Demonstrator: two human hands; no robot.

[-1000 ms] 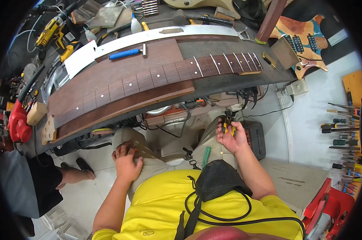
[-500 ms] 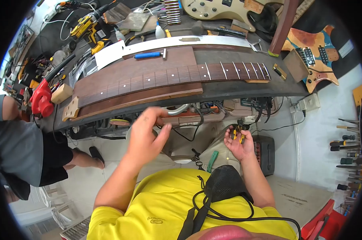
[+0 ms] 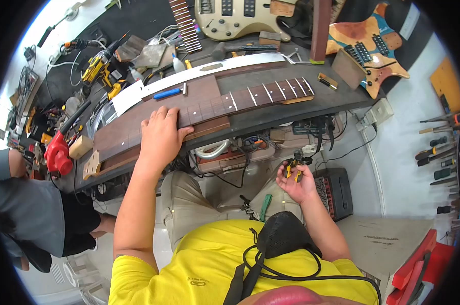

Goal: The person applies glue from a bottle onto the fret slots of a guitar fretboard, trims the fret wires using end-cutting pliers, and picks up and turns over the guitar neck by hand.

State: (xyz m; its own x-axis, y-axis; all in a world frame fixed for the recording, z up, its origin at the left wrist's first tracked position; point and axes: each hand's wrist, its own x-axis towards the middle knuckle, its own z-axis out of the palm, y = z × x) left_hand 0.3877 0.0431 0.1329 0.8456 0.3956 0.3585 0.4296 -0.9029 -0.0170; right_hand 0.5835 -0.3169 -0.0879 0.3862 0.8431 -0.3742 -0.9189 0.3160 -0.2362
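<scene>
A guitar neck (image 3: 247,100) with a dark fretboard lies along the bench, its headstock (image 3: 92,165) toward the left. Metal frets cross its right-hand part; bare slots show farther left. My left hand (image 3: 161,134) is wrapped over the neck's middle, fingers reaching past the far edge and thumb at the near edge. Above my lap, my right hand (image 3: 300,188) holds yellow-and-black pliers (image 3: 294,171), jaws pointing away from me. Behind the neck, a blue-handled tool (image 3: 168,94) with a metal head rests on a brown board (image 3: 204,90).
A yellow drill (image 3: 98,70), a red blower (image 3: 58,155) and a wooden block (image 3: 80,147) stand on the left of the bench (image 3: 270,113). Guitar bodies (image 3: 240,25) lie at the back. Another person (image 3: 31,198) stands at left. Tools hang on the right wall.
My left hand has moved from the air before the bench up onto the guitar neck. My right hand keeps the pliers above my lap. The view has turned slightly.
</scene>
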